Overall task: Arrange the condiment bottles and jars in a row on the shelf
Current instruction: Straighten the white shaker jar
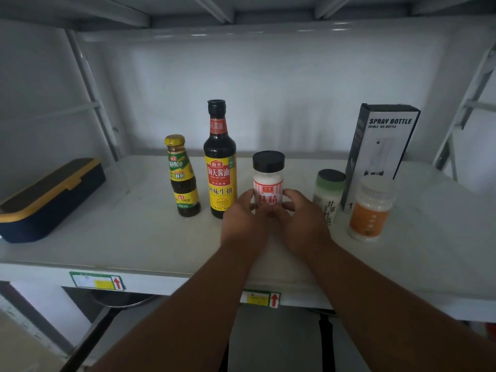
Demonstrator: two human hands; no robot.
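Two bottles already stand side by side on the shelf (134, 237): the small bottle (183, 175) left of the soy bottle (220, 159). Just right of the soy bottle, the red-label jar (268, 181) stands upright, the left hand (243, 213) and right hand (298, 213) both curled around its base, apparently setting it third in line. Further right of the soy bottle, the green-lid jar (328, 194) and orange jar (371, 208) sit unaligned beside a box (381, 146); they seem still to be placed.
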